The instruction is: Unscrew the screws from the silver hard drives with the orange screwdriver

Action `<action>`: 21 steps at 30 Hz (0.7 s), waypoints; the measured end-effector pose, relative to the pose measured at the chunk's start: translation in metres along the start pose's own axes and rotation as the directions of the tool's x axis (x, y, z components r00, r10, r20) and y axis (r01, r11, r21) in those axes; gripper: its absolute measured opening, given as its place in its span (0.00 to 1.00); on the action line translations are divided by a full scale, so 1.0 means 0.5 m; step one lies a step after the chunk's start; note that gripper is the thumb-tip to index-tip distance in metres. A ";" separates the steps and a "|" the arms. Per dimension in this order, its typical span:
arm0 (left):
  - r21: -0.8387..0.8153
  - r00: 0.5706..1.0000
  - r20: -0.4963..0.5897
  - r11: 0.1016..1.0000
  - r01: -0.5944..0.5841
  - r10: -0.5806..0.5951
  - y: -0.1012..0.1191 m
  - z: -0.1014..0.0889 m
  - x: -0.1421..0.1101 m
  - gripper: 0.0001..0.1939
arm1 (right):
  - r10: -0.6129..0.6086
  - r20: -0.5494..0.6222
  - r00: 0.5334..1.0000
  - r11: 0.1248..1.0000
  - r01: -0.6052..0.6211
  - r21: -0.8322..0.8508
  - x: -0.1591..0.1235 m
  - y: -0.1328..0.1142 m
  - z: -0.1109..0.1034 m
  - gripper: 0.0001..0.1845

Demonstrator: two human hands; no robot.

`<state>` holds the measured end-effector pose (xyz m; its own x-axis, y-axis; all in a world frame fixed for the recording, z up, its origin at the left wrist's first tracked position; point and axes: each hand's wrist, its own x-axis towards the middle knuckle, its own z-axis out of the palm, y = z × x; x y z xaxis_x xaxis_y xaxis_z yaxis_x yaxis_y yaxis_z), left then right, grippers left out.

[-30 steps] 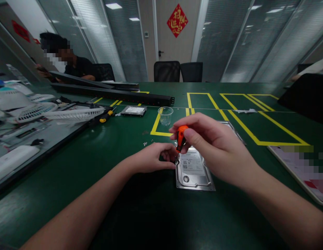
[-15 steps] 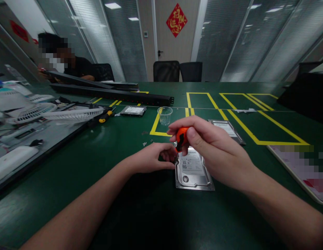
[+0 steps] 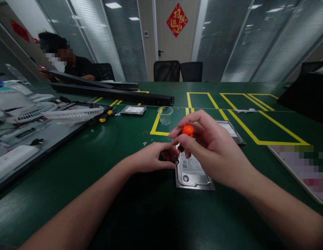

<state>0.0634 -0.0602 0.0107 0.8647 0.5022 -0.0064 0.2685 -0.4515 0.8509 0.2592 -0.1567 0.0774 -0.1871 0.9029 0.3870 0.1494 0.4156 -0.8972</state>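
A silver hard drive point(image 3: 194, 170) with a white label lies flat on the green table in front of me. My right hand point(image 3: 208, 146) is closed around the orange and black handle of a screwdriver point(image 3: 188, 130), held upright over the drive's left edge. Its tip points down at that edge, close to my left fingers. My left hand point(image 3: 156, 158) grips the drive's left side, thumb and curled fingers against it; its fingertips are partly hidden. Several tiny screws point(image 3: 145, 143) lie on the table just beyond my left hand.
A clear plastic cup point(image 3: 165, 116) stands behind my hands. Two more hard drives lie farther off, one at left point(image 3: 133, 110), one at right point(image 3: 230, 132). A yellow-black screwdriver point(image 3: 106, 116), white fan parts point(image 3: 73, 114) and long black bars point(image 3: 112, 94) occupy the left, near a seated person.
My right fingers have shifted around the screwdriver, and its handle now stands more upright with the orange end showing. The left hand and the hard drive stay in place.
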 end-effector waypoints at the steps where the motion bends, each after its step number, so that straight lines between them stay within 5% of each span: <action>1: 0.004 1.000 0.002 1.000 0.003 -0.003 0.002 0.000 0.000 0.15 | -0.005 0.027 1.000 1.000 0.006 -0.019 -0.001 0.000 -0.002 0.06; 6: 0.025 1.000 -0.015 1.000 -0.003 0.004 0.008 -0.001 -0.001 0.14 | 0.019 0.108 0.994 1.000 -0.016 -0.027 -0.002 -0.010 -0.008 0.14; 10: 0.002 1.000 -0.003 1.000 0.016 -0.016 0.003 0.000 0.000 0.14 | 0.025 -0.010 1.000 0.998 -0.025 -0.064 0.000 -0.015 -0.002 0.07; 13: 0.003 1.000 -0.005 1.000 0.019 -0.019 -0.002 0.000 0.001 0.16 | 0.029 -0.065 0.998 1.000 -0.029 -0.005 0.000 -0.012 0.004 0.16; 21: 0.014 1.000 -0.014 1.000 -0.007 0.007 0.000 0.001 -0.001 0.15 | -0.003 0.095 0.995 0.998 0.008 -0.057 0.000 -0.008 -0.009 0.12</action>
<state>0.0634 -0.0608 0.0104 0.8604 0.5095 0.0070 0.2687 -0.4653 0.8434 0.2631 -0.1580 0.0820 -0.2789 0.8871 0.3677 0.2028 0.4287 -0.8804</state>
